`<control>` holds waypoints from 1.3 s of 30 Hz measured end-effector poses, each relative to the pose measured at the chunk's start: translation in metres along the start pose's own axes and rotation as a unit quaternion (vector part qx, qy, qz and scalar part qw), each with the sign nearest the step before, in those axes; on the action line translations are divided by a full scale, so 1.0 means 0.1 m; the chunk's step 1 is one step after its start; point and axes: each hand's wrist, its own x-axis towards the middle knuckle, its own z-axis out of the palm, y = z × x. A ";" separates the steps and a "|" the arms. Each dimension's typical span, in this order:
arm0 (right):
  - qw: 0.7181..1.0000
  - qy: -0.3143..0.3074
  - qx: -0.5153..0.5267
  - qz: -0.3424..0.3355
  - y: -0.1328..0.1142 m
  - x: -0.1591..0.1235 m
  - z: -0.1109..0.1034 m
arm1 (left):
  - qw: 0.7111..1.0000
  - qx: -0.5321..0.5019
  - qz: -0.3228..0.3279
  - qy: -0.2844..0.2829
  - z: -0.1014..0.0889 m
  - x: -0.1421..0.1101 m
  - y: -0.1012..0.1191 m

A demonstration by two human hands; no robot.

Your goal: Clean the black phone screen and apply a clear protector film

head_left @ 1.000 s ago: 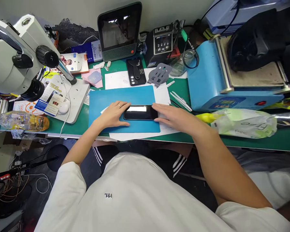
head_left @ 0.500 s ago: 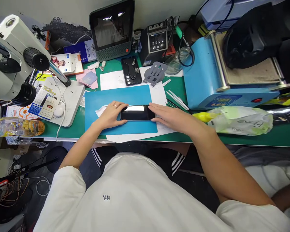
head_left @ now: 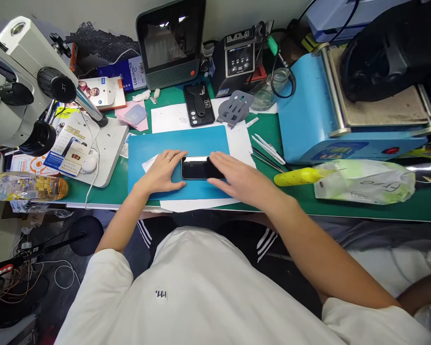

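A black smartphone (head_left: pixel 195 168) lies flat, screen up, on a blue mat (head_left: pixel 201 139), its long side running left to right. My left hand (head_left: pixel 162 173) grips its left end, fingertips at the far corner and thumb at the near corner. Over the right part of the phone comes my right hand (head_left: pixel 237 178), its fingers along the far edge and thumb by the near edge, hiding that end. White paper (head_left: pixel 239 139) sticks out from under the mat. Beyond the mat lies a phone in a black case (head_left: pixel 198 105), beside a grey slotted holder (head_left: pixel 236 106).
To the left stands a white microscope (head_left: pixel 39 86) on its base. A blue machine (head_left: pixel 305 110) is on the right, with a yellow-handled tool (head_left: pixel 298 176) and a wipes pack (head_left: pixel 366 182) before it. Tweezers (head_left: pixel 267 158) lie right of the mat. A soldering station (head_left: pixel 233 62) stands behind.
My right hand has slid left along the smartphone and covers more of its right end. My left hand stays at the left end. The view has shifted slightly.
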 end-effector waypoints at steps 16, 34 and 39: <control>0.976 -0.156 -0.146 0.041 -0.70 0.74 -0.12 | 0.999 -0.037 -0.020 0.020 0.10 0.01 0.02; 0.945 -0.259 -0.197 0.032 -0.72 0.94 -0.17 | 0.999 -0.041 -0.014 0.018 0.26 0.04 0.01; 0.949 -0.254 -0.183 0.037 -0.69 0.95 -0.17 | 0.999 -0.041 -0.010 0.011 0.27 0.04 -0.01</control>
